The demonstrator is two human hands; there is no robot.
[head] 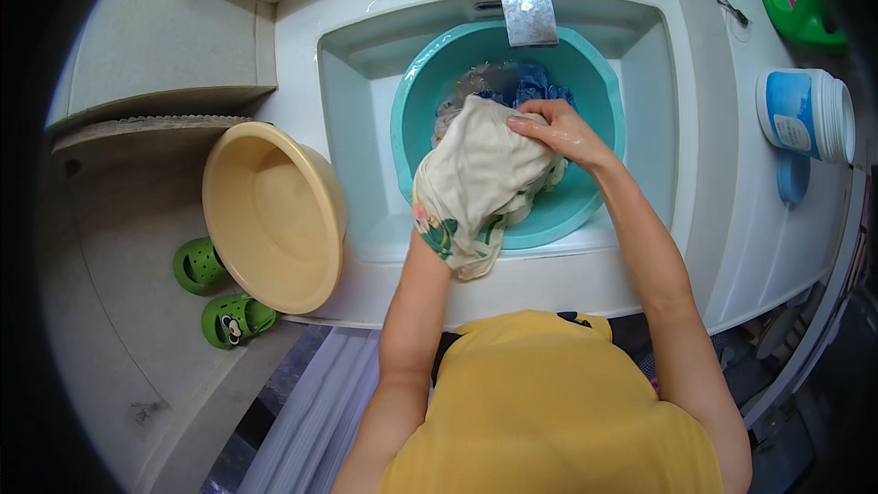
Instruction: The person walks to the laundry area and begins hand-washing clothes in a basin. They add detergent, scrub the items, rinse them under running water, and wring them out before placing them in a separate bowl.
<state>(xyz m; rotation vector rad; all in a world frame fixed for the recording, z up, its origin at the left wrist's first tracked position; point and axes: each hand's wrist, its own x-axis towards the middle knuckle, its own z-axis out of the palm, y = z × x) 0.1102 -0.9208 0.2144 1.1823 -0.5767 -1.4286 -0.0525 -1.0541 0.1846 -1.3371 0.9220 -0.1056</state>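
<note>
My right hand (564,132) is wet and pinches the upper edge of a cream-white cloth garment (480,158) between thumb and fingers. A pink and green floral print shows along its lower part. The garment drapes over my left hand and hides it; only my left forearm (415,302) comes out below. Both hands are over a turquoise plastic basin (597,82) standing in a white sink (363,151). Wet dark-blue fabric (531,84) and greyish fabric (449,113) lie in the basin, behind the garment.
A flat metal faucet spout (527,7) with yellow wrapping reaches over the basin's far rim. Left, a beige basin (281,219) leans on the sink's edge near green clogs (230,321). Right, a white-and-blue tub (799,113), a blue lid (793,177) and a green detergent bottle (789,0) sit on the ledge.
</note>
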